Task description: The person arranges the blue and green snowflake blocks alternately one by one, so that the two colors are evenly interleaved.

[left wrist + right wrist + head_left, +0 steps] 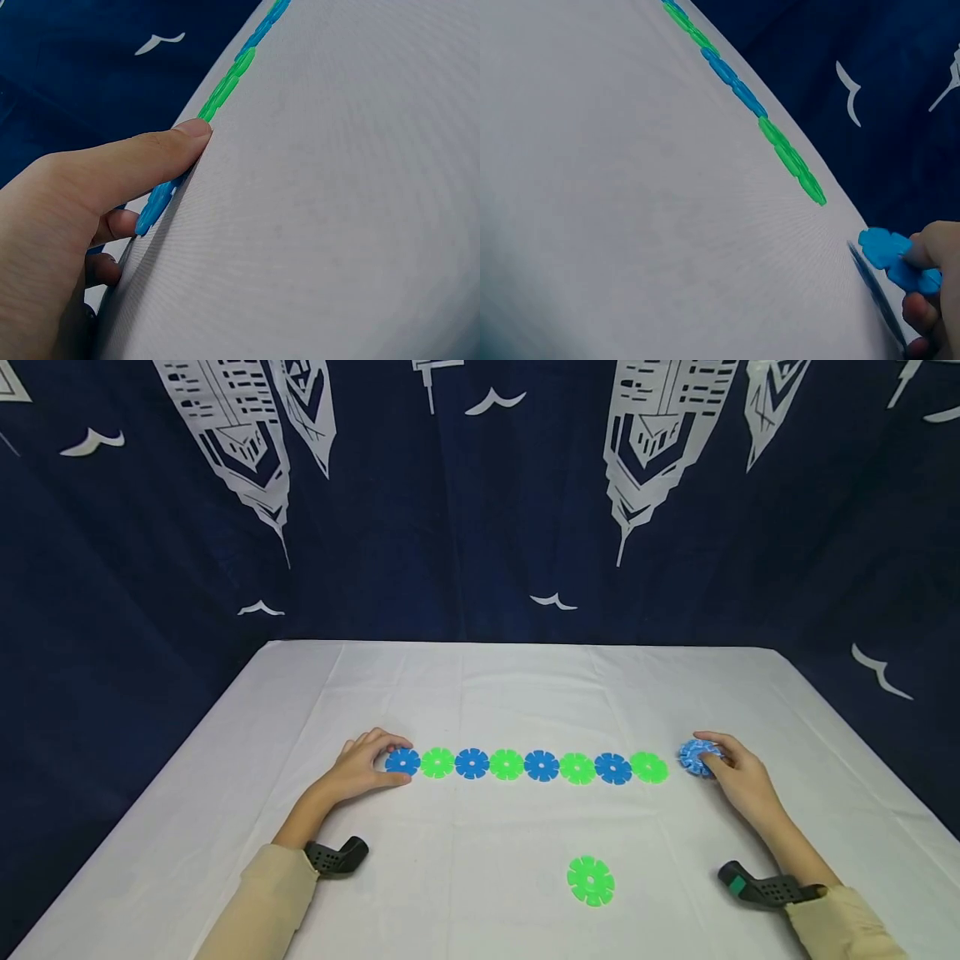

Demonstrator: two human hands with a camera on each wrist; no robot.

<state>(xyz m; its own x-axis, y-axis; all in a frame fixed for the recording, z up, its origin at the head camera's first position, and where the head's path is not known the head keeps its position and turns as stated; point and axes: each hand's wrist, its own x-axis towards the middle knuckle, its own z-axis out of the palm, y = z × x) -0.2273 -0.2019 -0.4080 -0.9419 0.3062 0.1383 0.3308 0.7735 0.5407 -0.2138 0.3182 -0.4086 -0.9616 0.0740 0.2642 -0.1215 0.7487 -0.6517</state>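
Note:
A row of flat, notched plastic flower discs, blue and green in turn, lies across the table. My left hand (365,766) is at its left end, with thumb and fingers around the edges of the end blue disc (402,762). In the left wrist view the thumb covers part of that disc. Just beyond the last green disc (649,767) on the right, my right hand (742,777) pinches a separate blue flower disc (886,247) between thumb and fingers. It is tilted and raised over the cloth, with a dark shadow beneath it in the right wrist view.
A single green flower disc (591,882) lies nearer the front, below the row. White cloth (450,877) covers the table. Behind it hangs a dark blue curtain (450,543) with white prints. Each wrist wears a black band device (337,857).

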